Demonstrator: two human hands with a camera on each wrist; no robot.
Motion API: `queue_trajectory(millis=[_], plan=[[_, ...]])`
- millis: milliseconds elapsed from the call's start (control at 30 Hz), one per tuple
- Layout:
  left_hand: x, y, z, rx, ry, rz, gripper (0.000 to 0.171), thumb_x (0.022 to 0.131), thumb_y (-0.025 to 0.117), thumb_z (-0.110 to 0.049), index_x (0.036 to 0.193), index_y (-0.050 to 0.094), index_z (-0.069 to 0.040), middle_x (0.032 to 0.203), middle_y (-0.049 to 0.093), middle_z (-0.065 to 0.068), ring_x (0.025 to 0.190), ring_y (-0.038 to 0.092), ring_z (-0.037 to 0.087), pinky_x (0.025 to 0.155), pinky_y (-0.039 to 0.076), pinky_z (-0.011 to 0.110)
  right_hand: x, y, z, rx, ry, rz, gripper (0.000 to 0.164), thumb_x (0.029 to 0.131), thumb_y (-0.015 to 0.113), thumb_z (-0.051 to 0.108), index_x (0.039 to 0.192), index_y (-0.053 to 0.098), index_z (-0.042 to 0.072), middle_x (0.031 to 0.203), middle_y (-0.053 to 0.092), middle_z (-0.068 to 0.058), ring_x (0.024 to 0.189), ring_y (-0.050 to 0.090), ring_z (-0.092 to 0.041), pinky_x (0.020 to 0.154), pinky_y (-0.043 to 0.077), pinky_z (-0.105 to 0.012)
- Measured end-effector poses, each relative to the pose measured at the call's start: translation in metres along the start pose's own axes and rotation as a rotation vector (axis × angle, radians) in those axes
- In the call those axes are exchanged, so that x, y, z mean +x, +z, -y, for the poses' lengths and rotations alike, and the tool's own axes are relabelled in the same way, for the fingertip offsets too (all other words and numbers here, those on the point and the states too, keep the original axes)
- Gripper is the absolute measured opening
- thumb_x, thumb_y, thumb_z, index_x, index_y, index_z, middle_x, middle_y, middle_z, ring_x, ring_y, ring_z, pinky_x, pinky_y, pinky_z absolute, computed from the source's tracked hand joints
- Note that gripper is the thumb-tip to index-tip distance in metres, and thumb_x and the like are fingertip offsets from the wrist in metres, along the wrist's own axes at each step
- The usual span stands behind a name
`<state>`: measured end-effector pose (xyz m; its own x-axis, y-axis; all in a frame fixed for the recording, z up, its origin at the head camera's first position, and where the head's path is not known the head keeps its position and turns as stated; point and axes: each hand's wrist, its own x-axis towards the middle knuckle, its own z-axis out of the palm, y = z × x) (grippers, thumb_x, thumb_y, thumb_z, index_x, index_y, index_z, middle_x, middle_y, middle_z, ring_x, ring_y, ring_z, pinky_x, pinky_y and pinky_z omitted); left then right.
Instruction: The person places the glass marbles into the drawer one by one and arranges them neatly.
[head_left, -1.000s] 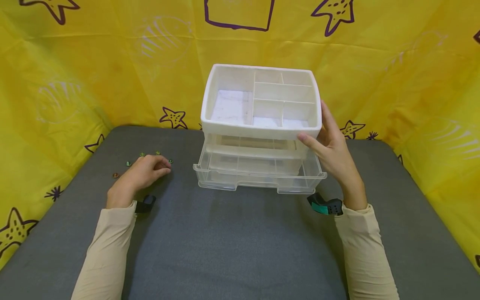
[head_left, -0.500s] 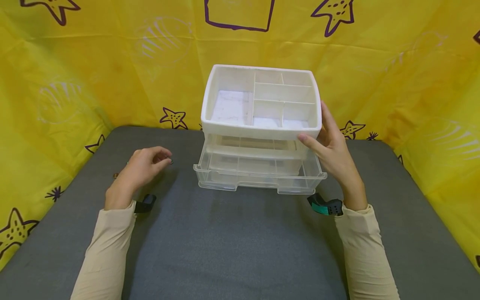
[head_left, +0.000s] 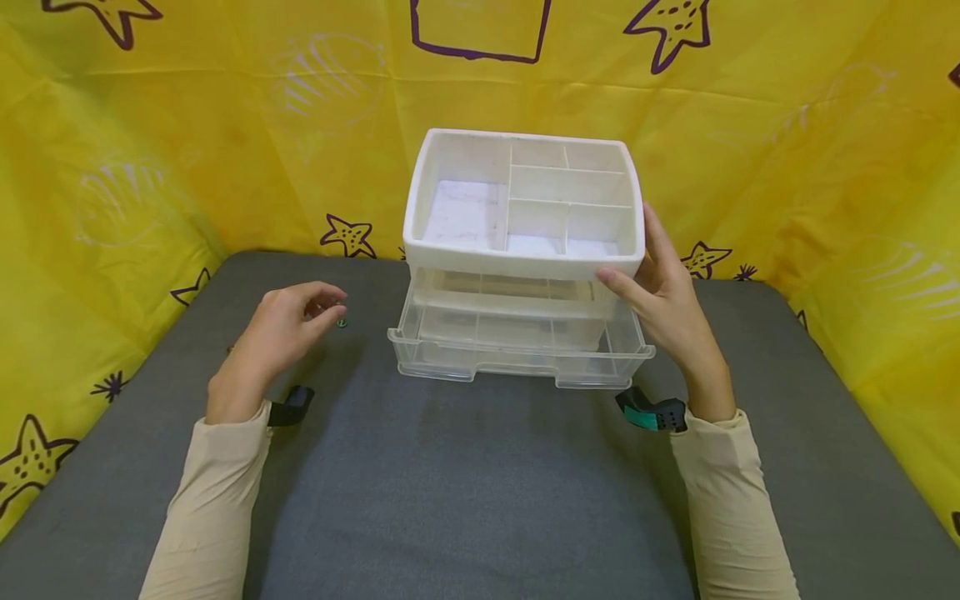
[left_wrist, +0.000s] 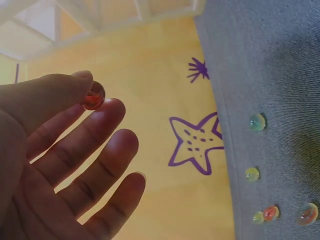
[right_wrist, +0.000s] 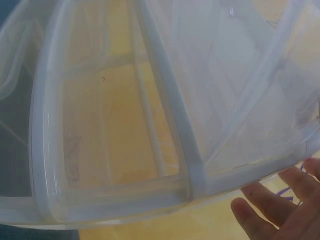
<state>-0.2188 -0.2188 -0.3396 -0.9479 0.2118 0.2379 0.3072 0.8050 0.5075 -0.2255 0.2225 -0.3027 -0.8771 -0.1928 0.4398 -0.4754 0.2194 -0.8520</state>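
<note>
Between thumb and fingertip, my left hand (head_left: 277,333) pinches a red glass marble (left_wrist: 94,96), which shows in the left wrist view. This hand is above the left part of the table, its other fingers spread loosely. A green marble (head_left: 341,322) lies on the table just by its fingertips. At the centre stands a white plastic drawer organizer (head_left: 517,262) with a divided top tray. Its clear drawer (head_left: 517,367) is pulled out at the front. My right hand (head_left: 667,300) grips the organizer's right side, thumb on the front rim.
More marbles lie on the grey table in the left wrist view: a green one (left_wrist: 257,122), a yellowish one (left_wrist: 252,174), an orange one (left_wrist: 271,213) and others. A yellow patterned cloth (head_left: 300,150) surrounds the table at the back and sides.
My left hand has lifted a little off the table and away from me, uncovering the green marble by its fingertips. My right hand and the organizer have stayed in place.
</note>
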Motion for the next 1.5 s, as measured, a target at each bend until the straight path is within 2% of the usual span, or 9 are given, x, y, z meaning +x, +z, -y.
queue_trajectory(millis=[300,533,767,900,1133,1300,1500], plan=[[-0.001,-0.001,-0.008,-0.015,0.02,-0.04,0.022,0.097,0.064,-0.016,0.113,0.069,-0.002,0.099,0.073,0.014,0.087,0.064,0.027,0.079,0.049,0.042,-0.001,0.0,0.001,-0.013,0.008,-0.001,0.084,0.094,0.065,0.005,0.158,0.02,0.034,0.158,0.034,-0.003,0.126,0.053,-0.037,0.087,0.055,-0.02],[-0.001,0.001,-0.011,-0.005,0.061,-0.116,0.019,0.095,0.066,-0.013,0.111,0.071,-0.003,0.097,0.074,0.013,0.082,0.064,0.023,0.071,0.046,0.023,-0.001,0.0,0.0,-0.011,0.007,0.0,0.083,0.094,0.065,0.006,0.158,0.02,0.033,0.158,0.034,-0.003,0.125,0.054,-0.034,0.087,0.055,-0.02],[-0.002,0.0,-0.015,-0.013,0.097,-0.182,0.017,0.093,0.069,-0.013,0.108,0.072,-0.004,0.094,0.073,0.011,0.081,0.062,0.022,0.071,0.045,0.023,-0.001,0.0,0.0,-0.014,0.001,0.0,0.083,0.094,0.065,0.005,0.158,0.02,0.032,0.158,0.034,-0.003,0.123,0.056,-0.031,0.086,0.055,-0.018],[-0.002,0.001,-0.017,-0.013,0.127,-0.211,0.017,0.092,0.07,-0.013,0.107,0.073,-0.005,0.092,0.072,0.01,0.08,0.062,0.021,0.07,0.042,0.018,0.0,-0.001,0.001,-0.025,-0.001,0.002,0.082,0.094,0.065,0.006,0.158,0.02,0.032,0.158,0.034,-0.003,0.123,0.056,-0.032,0.085,0.055,-0.019],[-0.003,0.002,-0.019,-0.009,0.142,-0.216,0.016,0.092,0.07,-0.011,0.107,0.073,-0.005,0.091,0.072,0.01,0.08,0.062,0.02,0.072,0.048,0.034,0.0,0.0,0.0,0.002,0.004,0.009,0.082,0.094,0.065,0.005,0.158,0.021,0.03,0.156,0.035,-0.006,0.12,0.057,-0.025,0.084,0.056,-0.02],[-0.005,0.002,-0.021,-0.006,0.152,-0.225,0.016,0.092,0.071,-0.011,0.107,0.073,-0.005,0.091,0.072,0.009,0.08,0.063,0.02,0.072,0.049,0.034,0.001,0.001,-0.001,-0.008,-0.005,0.009,0.082,0.094,0.065,0.004,0.158,0.021,0.029,0.154,0.036,-0.007,0.117,0.058,-0.023,0.083,0.056,-0.019],[-0.004,0.002,-0.024,-0.003,0.188,-0.254,0.016,0.09,0.073,-0.009,0.105,0.074,-0.005,0.089,0.072,0.009,0.078,0.062,0.018,0.069,0.044,0.018,0.003,-0.002,0.0,-0.083,-0.011,-0.006,0.081,0.093,0.066,0.007,0.158,0.022,0.028,0.155,0.035,-0.003,0.114,0.059,-0.02,0.079,0.057,-0.019]])
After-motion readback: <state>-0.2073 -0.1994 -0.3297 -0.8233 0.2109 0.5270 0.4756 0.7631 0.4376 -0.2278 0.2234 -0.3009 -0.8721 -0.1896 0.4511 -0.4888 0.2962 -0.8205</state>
